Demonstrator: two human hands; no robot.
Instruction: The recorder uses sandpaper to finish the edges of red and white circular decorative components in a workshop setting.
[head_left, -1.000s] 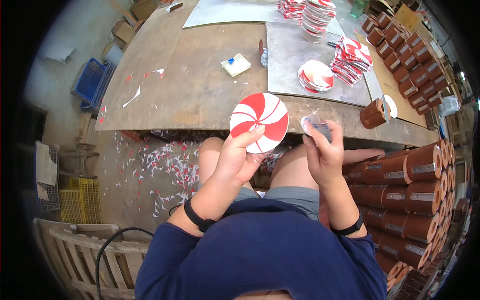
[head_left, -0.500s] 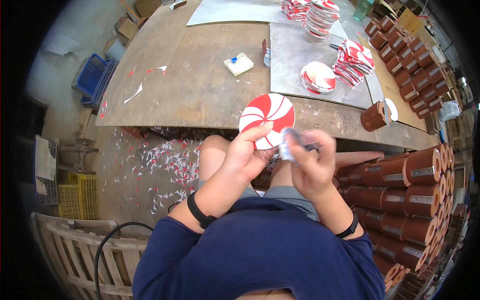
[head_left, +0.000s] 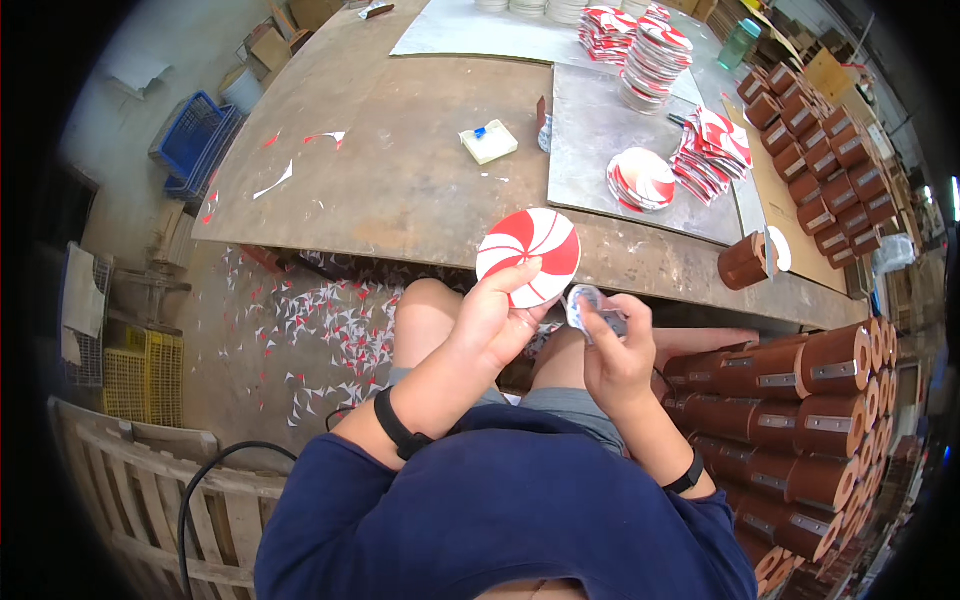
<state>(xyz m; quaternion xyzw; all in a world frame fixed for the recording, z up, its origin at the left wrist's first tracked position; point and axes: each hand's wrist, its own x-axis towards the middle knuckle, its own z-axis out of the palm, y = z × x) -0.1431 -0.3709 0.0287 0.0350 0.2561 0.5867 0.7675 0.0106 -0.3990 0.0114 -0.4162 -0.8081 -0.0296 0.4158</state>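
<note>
My left hand grips a round flat disc with red and white swirls, thumb on its face and the fingers underneath. Just right of the disc's lower edge, my right hand pinches a small crumpled whitish-blue piece; its kind does not show clearly. A small gap separates that piece from the disc. Both hands are over my lap, in front of the table edge. On the table's metal sheet lie a low pile of similar discs, a taller stack and a pile of uncut swirl sheets.
A wooden table spans the front, bearing a small pale tray and white scraps. Brown cylinders are stacked close to my right elbow. Red and white offcuts litter the floor. A wooden pallet stands at lower left.
My right hand has moved slightly down and away from the disc's edge, and its blur has lessened. The disc has sunk a little in my left hand. The view has shifted slightly.
</note>
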